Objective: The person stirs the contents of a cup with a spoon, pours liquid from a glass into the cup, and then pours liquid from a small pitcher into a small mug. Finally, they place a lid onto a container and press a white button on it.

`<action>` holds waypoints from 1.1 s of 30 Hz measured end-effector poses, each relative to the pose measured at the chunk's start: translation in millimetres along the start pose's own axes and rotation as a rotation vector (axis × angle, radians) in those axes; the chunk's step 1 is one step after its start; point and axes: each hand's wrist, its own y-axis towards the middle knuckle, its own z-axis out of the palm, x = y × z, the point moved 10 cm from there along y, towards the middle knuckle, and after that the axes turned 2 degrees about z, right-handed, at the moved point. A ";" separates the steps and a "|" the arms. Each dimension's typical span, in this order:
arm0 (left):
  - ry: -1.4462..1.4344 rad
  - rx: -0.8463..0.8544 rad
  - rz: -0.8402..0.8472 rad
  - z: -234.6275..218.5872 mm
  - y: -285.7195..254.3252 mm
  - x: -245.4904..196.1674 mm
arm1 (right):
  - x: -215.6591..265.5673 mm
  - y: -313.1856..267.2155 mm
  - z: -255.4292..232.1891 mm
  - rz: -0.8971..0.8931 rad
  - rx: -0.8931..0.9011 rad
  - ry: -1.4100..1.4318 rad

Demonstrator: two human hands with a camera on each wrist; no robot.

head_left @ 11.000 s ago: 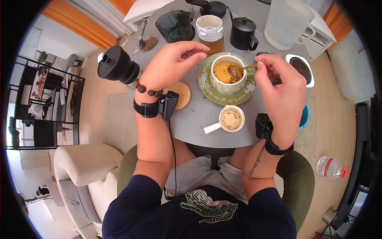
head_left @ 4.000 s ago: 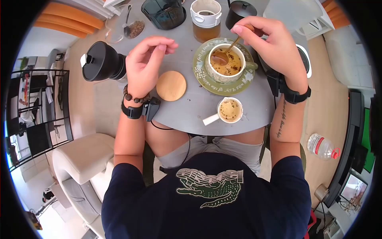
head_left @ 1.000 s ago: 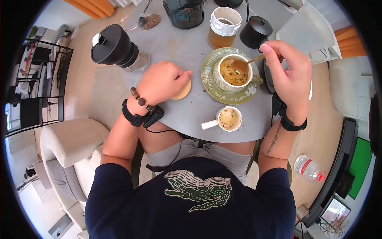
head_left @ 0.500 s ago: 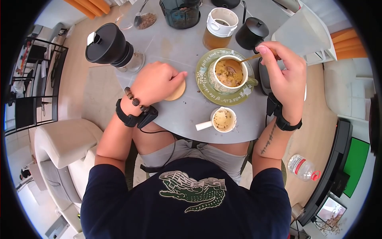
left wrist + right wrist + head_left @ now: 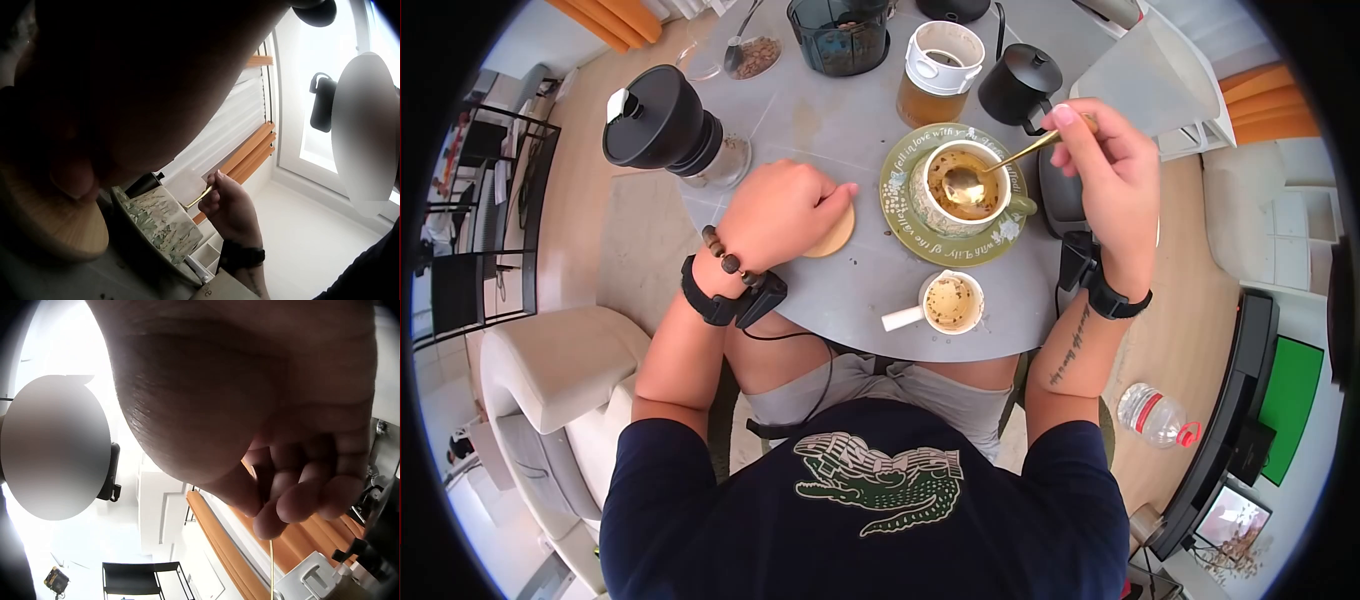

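The gold spoon point(image 5: 964, 185) has just changed how it shows: a half-second ago its bowl lay dull and largely under the amber liquid point(image 5: 984, 206), while now it gleams almost whole inside the cup point(image 5: 926, 197), seemingly at or just above the surface. That suggests the scoop has come up, though I cannot tell whether it carries anything. The right hand point(image 5: 1113, 178) pinches the handle between thumb and fingers, with the cup and its green saucer point(image 5: 945, 249) just inward of it, towards the left hand. Nearer the body from that grip sits a small white handled cup point(image 5: 951, 304), apart from the saucer. The left hand point(image 5: 782, 212) keeps its place over a wooden disc point(image 5: 836, 234), fingers bent and a fingertip touching the wood; whether it grips the disc I cannot tell
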 end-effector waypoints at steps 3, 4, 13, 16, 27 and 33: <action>-0.002 0.006 -0.009 1.0 0.5 1.4 | 3.2 -1.1 -9.2 -0.027 -0.069 0.119; -0.003 0.006 -0.009 0.9 0.8 1.5 | 2.3 -1.0 -9.8 -0.025 -0.059 0.119; 0.004 0.007 -0.011 0.4 1.0 -0.7 | 0.9 -0.7 9.5 -0.003 0.017 0.088; 0.007 0.010 -0.007 1.7 1.0 0.6 | 2.9 -1.2 11.2 -0.015 0.007 0.028; 0.002 0.000 -0.017 -0.1 0.7 -0.2 | 3.7 -2.2 -9.3 -0.057 -0.071 0.185; 0.006 -0.001 -0.016 0.5 1.4 0.1 | 1.7 -0.3 12.1 -0.025 0.018 0.142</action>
